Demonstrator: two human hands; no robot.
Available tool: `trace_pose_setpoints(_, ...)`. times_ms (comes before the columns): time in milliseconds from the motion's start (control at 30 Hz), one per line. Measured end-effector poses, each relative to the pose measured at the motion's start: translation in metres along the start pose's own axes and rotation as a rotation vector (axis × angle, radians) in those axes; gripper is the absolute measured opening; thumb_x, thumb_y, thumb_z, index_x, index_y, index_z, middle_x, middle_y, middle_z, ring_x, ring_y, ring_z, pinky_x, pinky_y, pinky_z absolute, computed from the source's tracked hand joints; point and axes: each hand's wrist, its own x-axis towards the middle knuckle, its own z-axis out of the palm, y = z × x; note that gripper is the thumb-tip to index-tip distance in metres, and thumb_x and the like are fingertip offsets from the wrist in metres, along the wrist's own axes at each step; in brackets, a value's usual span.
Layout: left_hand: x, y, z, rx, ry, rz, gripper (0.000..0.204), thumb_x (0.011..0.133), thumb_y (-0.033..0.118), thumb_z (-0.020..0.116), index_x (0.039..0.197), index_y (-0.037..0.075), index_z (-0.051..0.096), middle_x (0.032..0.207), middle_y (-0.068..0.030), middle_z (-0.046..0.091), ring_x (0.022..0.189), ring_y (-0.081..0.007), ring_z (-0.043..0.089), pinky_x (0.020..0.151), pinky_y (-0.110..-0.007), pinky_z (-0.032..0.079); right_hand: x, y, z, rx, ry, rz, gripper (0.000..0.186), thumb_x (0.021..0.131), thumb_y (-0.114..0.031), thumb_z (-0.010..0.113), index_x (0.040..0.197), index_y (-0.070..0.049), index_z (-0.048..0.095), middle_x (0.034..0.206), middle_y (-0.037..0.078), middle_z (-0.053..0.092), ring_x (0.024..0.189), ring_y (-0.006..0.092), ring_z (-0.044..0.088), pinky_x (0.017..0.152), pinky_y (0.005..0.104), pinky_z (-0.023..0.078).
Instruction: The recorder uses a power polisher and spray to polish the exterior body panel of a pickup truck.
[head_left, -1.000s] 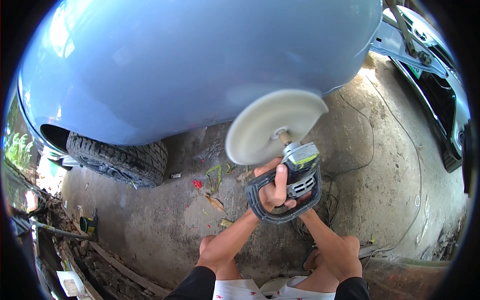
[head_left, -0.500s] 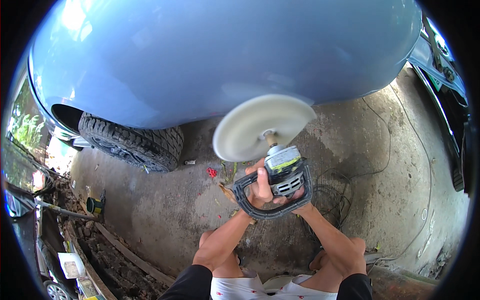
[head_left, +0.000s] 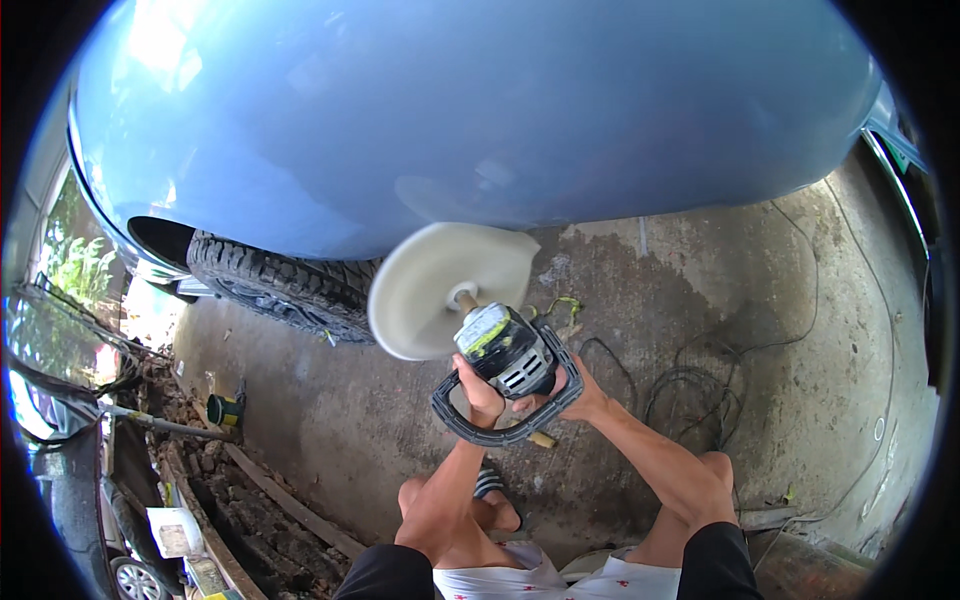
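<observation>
A power polisher (head_left: 510, 350) with a grey-black body and a black loop handle is held in front of me by both hands. My left hand (head_left: 482, 397) is wrapped round its left side inside the loop, thumb up along the body. Around the right side, my right hand (head_left: 578, 392) is closed, its fingers partly hidden by the body and handle. The large off-white pad (head_left: 420, 300) tilts up to the left, its right edge bent to a point. That pad's upper edge meets the lower edge of the blue car panel (head_left: 560, 120) in view; I cannot tell whether they touch.
A black car tyre (head_left: 280, 285) stands left of the pad. Dark cable (head_left: 690, 400) lies coiled on the concrete floor (head_left: 620, 310) at right. Planks (head_left: 295, 505), rubble and a small dark green can (head_left: 224, 410) lie at left. My striped sandal (head_left: 488, 480) is below the handle.
The polisher has moved left and slightly down in view, tilting further left, both hands still on it. Its pad, blurred and rounder before, now shows a bent right edge. The view has shifted too.
</observation>
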Motion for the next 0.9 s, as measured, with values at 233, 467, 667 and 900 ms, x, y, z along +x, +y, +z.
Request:
trace_pose_setpoints(233,0.021,0.031,-0.031,-0.137,0.16,0.03,0.065,0.112,0.055,0.025,0.145,0.004,0.049,0.136,-0.0084,0.063,0.12,-0.0232,0.062,0.108,-0.041,0.048,0.047,0.001,0.048,-0.116,0.084,-0.105,0.12,0.058,-0.073,0.089,0.142,0.003,0.052,0.131,0.023,0.065,0.119,0.038,0.066,0.099,0.0444,0.054)
trace_pose_setpoints(467,0.033,0.018,-0.048,-0.036,0.063,0.16,0.06,0.112,0.049,0.028,0.143,0.002,0.05,0.132,-0.0095,0.064,0.116,-0.0236,0.064,0.104,-0.038,0.051,0.058,0.024,0.058,-0.31,0.22,-0.241,0.109,0.063,-0.068,0.087,0.134,0.01,0.058,0.118,0.028,0.07,0.103,0.0424,0.072,0.087,0.0458,0.06)
trace_pose_setpoints(667,0.017,-0.023,-0.026,0.049,-0.001,0.131,0.064,0.113,0.048,0.022,0.149,0.0,0.042,0.14,-0.0145,0.059,0.123,-0.027,0.061,0.109,-0.042,0.049,0.031,0.048,0.023,0.02,0.295,-0.25,0.099,0.059,-0.048,0.096,0.132,0.01,0.061,0.121,0.024,0.071,0.106,0.0353,0.072,0.092,0.0422,0.058)
trace_pose_setpoints(900,-0.012,-0.047,0.028,0.328,-0.247,0.225,0.064,0.113,0.048,0.021,0.149,-0.001,0.043,0.143,-0.0134,0.057,0.128,-0.0247,0.058,0.112,-0.041,0.045,-0.013,0.064,-0.021,0.249,0.417,-0.265,0.093,0.056,-0.037,0.099,0.13,0.007,0.063,0.12,0.016,0.072,0.106,0.0247,0.07,0.094,0.0383,0.056)
